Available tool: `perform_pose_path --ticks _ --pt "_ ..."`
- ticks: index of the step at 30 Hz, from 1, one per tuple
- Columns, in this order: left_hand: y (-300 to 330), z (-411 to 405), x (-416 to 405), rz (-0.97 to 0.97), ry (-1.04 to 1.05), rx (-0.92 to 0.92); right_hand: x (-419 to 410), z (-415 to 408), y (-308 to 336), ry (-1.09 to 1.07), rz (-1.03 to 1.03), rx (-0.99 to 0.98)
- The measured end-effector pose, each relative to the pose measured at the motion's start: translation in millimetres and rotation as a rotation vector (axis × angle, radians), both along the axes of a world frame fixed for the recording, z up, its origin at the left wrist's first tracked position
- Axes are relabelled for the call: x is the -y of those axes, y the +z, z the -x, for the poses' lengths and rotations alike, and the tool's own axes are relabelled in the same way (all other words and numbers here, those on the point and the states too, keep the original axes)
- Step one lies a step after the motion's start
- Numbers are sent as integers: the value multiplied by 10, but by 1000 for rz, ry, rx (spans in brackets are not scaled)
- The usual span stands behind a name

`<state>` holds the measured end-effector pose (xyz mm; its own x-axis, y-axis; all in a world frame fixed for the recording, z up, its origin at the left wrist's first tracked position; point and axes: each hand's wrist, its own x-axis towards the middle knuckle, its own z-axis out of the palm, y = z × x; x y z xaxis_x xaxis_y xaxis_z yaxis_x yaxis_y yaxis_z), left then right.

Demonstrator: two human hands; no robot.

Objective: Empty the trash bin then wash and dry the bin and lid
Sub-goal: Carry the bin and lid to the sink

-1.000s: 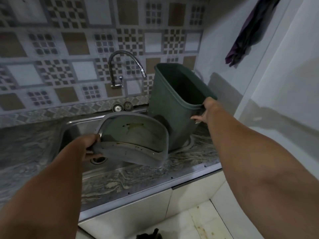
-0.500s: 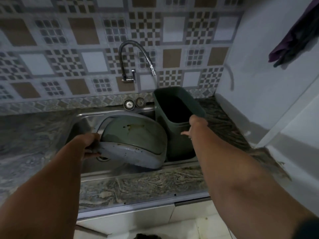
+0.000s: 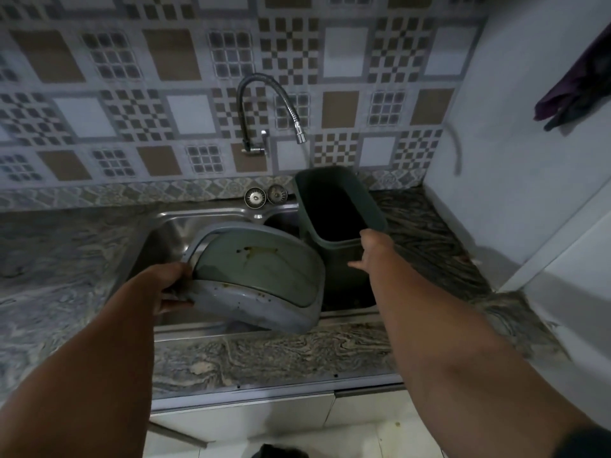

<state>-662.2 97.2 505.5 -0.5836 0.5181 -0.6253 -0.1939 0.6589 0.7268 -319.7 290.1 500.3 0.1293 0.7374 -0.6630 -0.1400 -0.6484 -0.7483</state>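
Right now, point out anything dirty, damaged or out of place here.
The lid, gripped by the left hand over the sink, carries a yellowish-brown smear and dark specks. The bin stands tilted in the sink.

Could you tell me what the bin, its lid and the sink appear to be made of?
Bin: likely plastic, matte dark green, with thin moulded walls. Lid: probably plastic too, smooth grey-blue, stained inside. Sink: looks like stainless steel, brushed and reflective, catching highlights along its rim.

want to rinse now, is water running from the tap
No, the tap hangs over the bin with no stream of water below its spout.
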Motion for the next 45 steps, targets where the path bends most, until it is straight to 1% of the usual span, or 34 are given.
perform_pose_path --ticks 4,8,11,13,15,19,25,30,34,40,45 --pt "80 28 137 -23 -67 6 188 -94 39 96 13 50" --pt "165 7 257 -35 -116 4 648 -210 104 250 26 110" --pt "151 -106 345 -31 -170 34 1122 -330 131 381 45 46" --pt "176 -313 440 -20 -221 40 1423 -453 142 410 42 0" --pt "180 -562 521 -2 -279 50 1673 -636 106 365 30 -10" --pt "125 -1099 564 52 -409 85 2093 -1172 37 197 49 -3" --pt "-6 -2017 242 27 -559 127 2356 -2048 50 73 63 112" --pt "-98 -2806 -191 -20 -646 138 2305 -2589 133 -106 70 166" --pt "-247 -3367 -719 -75 -628 136 2068 -2956 20 -150 57 206" --pt "-611 -3924 -1642 -58 -607 79 1256 -3348 -486 -269 84 214" --pt "-888 -4100 -2282 -32 -538 20 547 -3472 -791 -297 109 202"
